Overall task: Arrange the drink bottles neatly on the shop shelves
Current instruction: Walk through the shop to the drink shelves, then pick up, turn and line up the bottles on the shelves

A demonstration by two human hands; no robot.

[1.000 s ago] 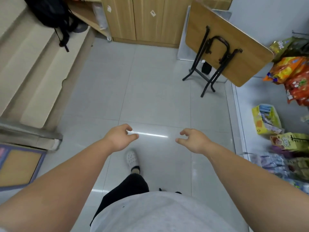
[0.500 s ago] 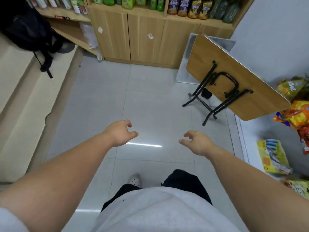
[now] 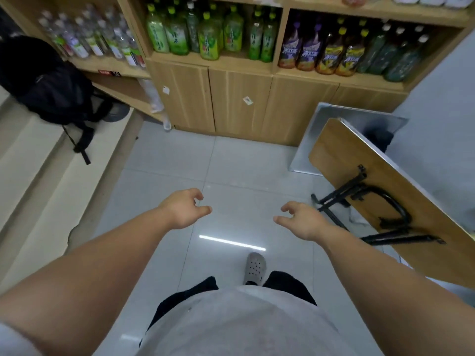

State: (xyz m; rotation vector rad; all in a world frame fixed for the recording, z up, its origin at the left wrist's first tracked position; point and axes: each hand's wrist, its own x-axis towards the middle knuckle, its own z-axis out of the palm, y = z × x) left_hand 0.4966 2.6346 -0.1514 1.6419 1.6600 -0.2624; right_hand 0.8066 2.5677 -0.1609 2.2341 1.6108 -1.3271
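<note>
Green tea bottles (image 3: 208,37) stand upright, caps up, on the far shelf (image 3: 213,63), ahead of us and well beyond reach. Our left hand (image 3: 183,210) lies slightly nearer them than our right hand (image 3: 302,222); both hover half-curled, holding nothing, above the floor.

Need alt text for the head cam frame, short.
A person's empty left hand and right hand reach forward over a grey tiled floor toward wooden shelves stocked with green tea bottles and iced tea bottles. A folded table leans at right; a black backpack sits at left.
</note>
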